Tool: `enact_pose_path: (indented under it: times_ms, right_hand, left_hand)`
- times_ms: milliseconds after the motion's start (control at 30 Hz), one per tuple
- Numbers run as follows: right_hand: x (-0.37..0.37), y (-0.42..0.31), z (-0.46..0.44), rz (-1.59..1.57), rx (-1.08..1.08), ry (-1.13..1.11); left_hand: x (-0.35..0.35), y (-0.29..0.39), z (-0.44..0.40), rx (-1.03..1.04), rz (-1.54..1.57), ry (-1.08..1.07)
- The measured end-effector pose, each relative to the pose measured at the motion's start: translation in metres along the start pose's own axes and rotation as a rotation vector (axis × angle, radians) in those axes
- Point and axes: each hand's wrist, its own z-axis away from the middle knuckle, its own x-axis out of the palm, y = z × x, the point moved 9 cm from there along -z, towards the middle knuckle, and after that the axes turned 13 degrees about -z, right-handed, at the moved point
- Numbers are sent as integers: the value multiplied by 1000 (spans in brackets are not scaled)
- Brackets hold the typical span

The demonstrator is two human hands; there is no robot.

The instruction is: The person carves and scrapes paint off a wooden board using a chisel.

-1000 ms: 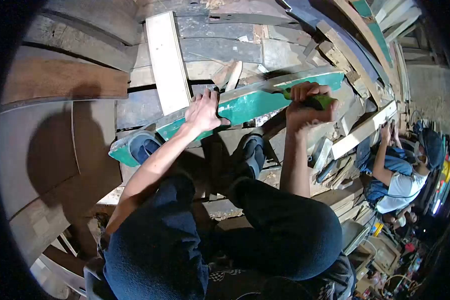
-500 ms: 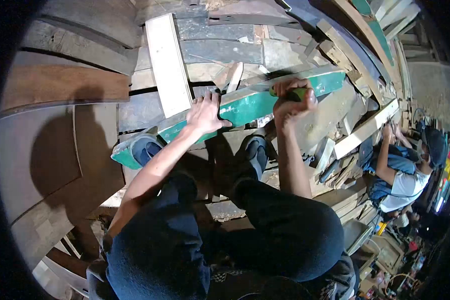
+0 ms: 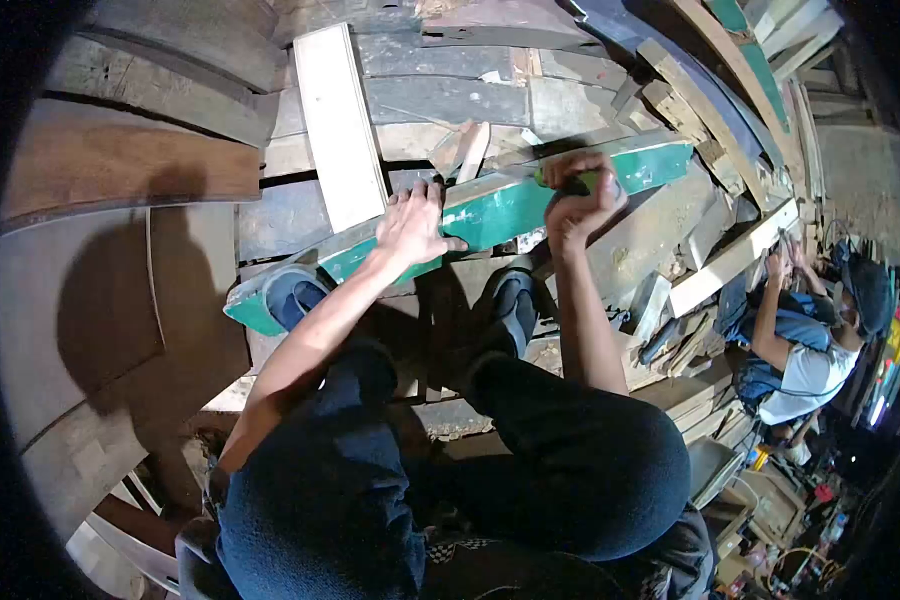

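A long wooden board with a green-painted face (image 3: 501, 217) lies across my feet, its left end beside my left shoe (image 3: 293, 297). My left hand (image 3: 410, 222) grips the board near its middle, fingers over the upper edge and thumb on the green face. Further right, my right hand (image 3: 576, 205) is closed around a green tool handle (image 3: 582, 183) at the board's upper edge. The tool's working end is hidden by my hand and the board, so its kind cannot be made out. My right shoe (image 3: 513, 310) is just below the board.
A pale plank (image 3: 339, 125) lies beyond the board at upper left. Offcuts (image 3: 470, 152) and a stack of timber (image 3: 705, 110) are around it. At the right, another person (image 3: 815, 340) sits with hands on a pale beam (image 3: 735, 262). Brown panels (image 3: 105, 300) stand at left.
My right hand has shifted slightly and its wrist has turned a little, still around the green handle. My left hand and the board stay almost where they were.
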Motion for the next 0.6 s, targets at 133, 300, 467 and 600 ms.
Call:
enact_pose_path:
  times_ms: [133, 300, 467, 600]
  right_hand:
    - [16, -15, 0, 99, -18, -41]
    - [5, 0, -1, 120, 18, -33]
    - [15, -18, -3, -133, 62, 5]
    - [13, -10, 6, -9, 22, -22]
  left_hand:
    - [-3, 0, -1, 8, -24, 42]
    - [4, -2, -1, 3, -27, -7]
    - [-2, 1, 3, 19, -19, 41]
    - [5, -2, -1, 0, -20, 4]
